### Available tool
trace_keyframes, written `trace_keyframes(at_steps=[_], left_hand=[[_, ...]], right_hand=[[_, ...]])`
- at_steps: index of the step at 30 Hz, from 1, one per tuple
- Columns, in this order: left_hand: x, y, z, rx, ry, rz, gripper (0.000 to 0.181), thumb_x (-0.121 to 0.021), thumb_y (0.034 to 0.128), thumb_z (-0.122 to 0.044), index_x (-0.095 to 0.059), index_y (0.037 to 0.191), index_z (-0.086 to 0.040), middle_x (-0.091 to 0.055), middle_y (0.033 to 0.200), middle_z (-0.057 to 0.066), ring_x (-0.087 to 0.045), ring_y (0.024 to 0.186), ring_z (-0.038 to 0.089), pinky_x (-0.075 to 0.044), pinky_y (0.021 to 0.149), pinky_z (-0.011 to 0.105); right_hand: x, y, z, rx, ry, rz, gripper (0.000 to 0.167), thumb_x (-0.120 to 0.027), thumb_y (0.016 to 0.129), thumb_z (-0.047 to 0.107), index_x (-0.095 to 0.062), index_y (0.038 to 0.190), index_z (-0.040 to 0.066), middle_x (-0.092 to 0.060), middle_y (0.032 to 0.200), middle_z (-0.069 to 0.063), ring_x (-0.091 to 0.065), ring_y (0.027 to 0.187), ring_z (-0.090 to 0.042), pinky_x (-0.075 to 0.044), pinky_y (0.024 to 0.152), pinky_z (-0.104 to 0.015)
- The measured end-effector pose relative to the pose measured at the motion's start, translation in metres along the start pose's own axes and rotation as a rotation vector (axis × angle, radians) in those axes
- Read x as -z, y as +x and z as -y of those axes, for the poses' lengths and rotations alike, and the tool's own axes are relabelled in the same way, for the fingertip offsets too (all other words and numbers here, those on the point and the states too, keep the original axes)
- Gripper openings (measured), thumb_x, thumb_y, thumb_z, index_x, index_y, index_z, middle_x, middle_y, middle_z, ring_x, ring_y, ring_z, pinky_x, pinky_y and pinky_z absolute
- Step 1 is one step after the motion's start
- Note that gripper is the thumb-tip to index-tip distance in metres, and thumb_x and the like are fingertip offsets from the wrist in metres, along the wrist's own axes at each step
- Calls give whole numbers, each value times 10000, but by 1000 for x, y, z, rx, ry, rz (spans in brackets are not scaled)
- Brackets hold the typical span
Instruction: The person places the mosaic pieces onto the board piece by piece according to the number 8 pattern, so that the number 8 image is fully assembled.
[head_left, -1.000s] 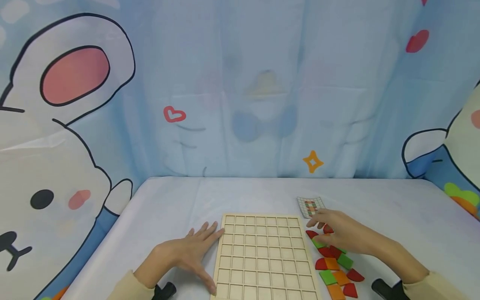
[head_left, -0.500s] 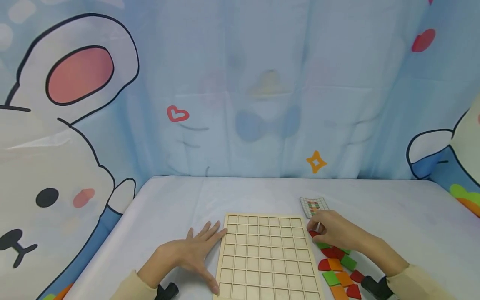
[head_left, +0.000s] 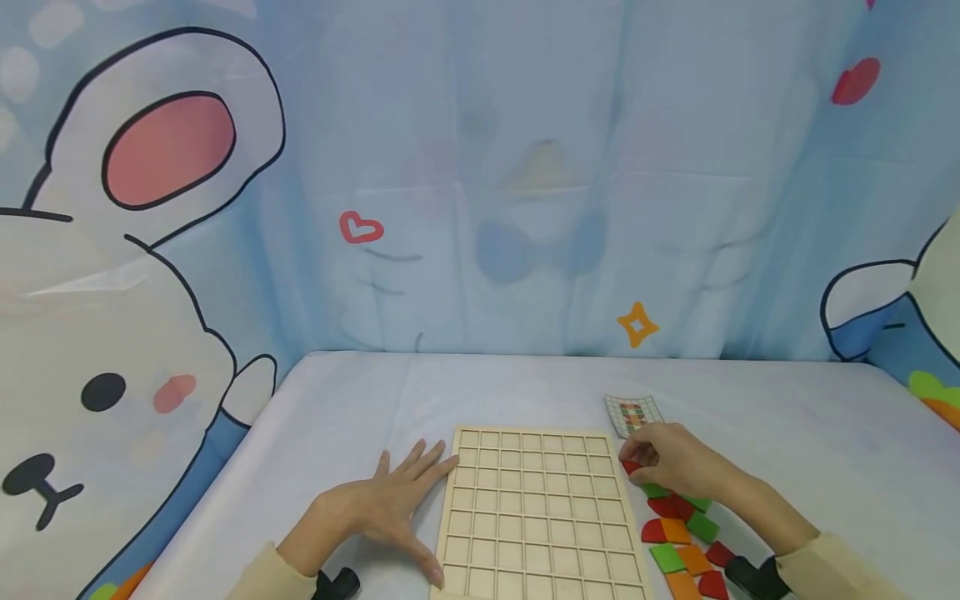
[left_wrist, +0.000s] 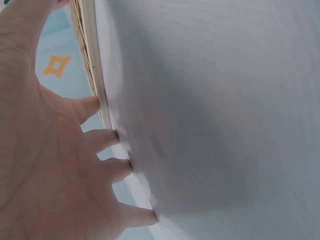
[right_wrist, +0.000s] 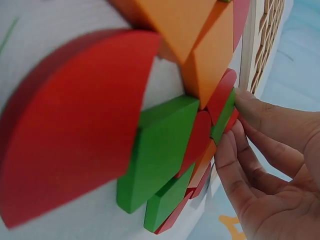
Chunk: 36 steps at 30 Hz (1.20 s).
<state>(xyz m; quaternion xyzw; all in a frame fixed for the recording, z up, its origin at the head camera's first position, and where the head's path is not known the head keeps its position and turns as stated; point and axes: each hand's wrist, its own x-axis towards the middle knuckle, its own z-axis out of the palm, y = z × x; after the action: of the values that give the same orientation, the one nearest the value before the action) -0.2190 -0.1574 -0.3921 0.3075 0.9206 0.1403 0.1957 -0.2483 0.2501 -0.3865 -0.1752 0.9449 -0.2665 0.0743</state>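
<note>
A pale wooden grid board [head_left: 517,507] lies on the white-covered table. My left hand [head_left: 382,506] rests beside it with fingers spread; index finger and thumb touch its left edge, and the other fingertips meet the cloth in the left wrist view. My right hand [head_left: 682,460] reaches to the far end of a group of coloured blocks along the board's right side. Thumb and fingers pinch a small red block [head_left: 631,467] there, partly hidden by the fingers. A green block [head_left: 654,491] lies just under the thumb. A large red quarter-round block [right_wrist: 80,120] is closest to the right wrist camera.
Orange blocks [head_left: 684,586], green blocks [head_left: 703,527] and more red ones lie flat, close together. A small printed card [head_left: 632,411] with a coloured grid pattern sits behind the right hand. A blue cartoon curtain [head_left: 420,275] hangs behind the table.
My right hand has lowered onto the far blocks, and its thumb and fingers have closed around the red one. The left hand stays at the board's edge. The head view has shifted slightly.
</note>
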Motion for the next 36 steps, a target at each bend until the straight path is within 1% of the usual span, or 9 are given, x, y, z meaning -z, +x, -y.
trace_keyframes(at_steps=[5,10,14,19,25,29,32,33,36], left_hand=[[-2,3,2,-4,13,-15,1283,-912,756,-554,-119,1698,-200,-22,1763,117,8,1610,374,-38,1189,761],[-3,2,3,-5,6,-21,1288,-913,751,-562,-117,1699,-205,-19,1763,118,16,1609,379,-19,1194,752],[-3,0,3,-14,-1,-20,1313,-926,739,-546,-101,1699,-197,-4,1762,129,30,1606,391,-5,1190,755],[-2,1,4,-21,-3,3,1374,-960,712,-493,-56,1700,-187,34,1758,145,56,1602,405,1,1176,774],[-1,2,0,-12,-3,27,1391,-966,716,-470,-25,1699,-181,76,1752,157,105,1591,426,19,1146,808],[-2,2,-5,4,23,43,1428,-971,691,-505,-13,1698,-178,97,1745,178,127,1580,447,14,1123,832],[-3,2,-5,8,35,63,1452,-964,683,-540,10,1696,-176,118,1740,188,136,1576,457,14,1115,840],[-4,4,-2,-4,45,77,1465,-939,682,-603,32,1695,-181,138,1736,190,151,1571,463,24,1103,849],[-4,3,-3,-13,41,94,1467,-929,692,-610,47,1692,-163,152,1731,200,154,1571,463,27,1099,852]], right_hand=[[0,2,1,-52,12,3,181,-836,848,-24,-744,1002,-5,-653,883,-6,-568,809,-175,-570,756,-338],[-2,2,1,-55,18,-6,173,-840,844,-24,-751,988,11,-642,859,-4,-555,798,-178,-565,752,-335],[-3,1,1,-49,23,-25,170,-846,836,-27,-754,970,22,-641,841,4,-557,781,-170,-551,717,-302],[-4,0,0,-35,33,-40,164,-848,832,-30,-753,953,28,-651,835,16,-577,771,-157,-539,681,-262],[-3,-2,0,-39,30,-41,161,-842,837,-30,-754,957,31,-665,844,21,-587,776,-153,-540,680,-262],[-4,-4,0,-28,45,-38,157,-841,838,-33,-754,955,26,-665,841,21,-588,772,-153,-542,676,-254],[-4,-4,0,-22,56,-35,156,-838,839,-36,-752,954,23,-665,844,19,-591,774,-154,-541,672,-253],[-4,-5,0,-21,59,-33,155,-836,840,-37,-751,956,22,-667,845,19,-594,775,-154,-541,671,-255],[-3,-5,0,-21,60,-31,152,-832,843,-40,-748,954,22,-666,847,15,-592,775,-156,-542,669,-259]])
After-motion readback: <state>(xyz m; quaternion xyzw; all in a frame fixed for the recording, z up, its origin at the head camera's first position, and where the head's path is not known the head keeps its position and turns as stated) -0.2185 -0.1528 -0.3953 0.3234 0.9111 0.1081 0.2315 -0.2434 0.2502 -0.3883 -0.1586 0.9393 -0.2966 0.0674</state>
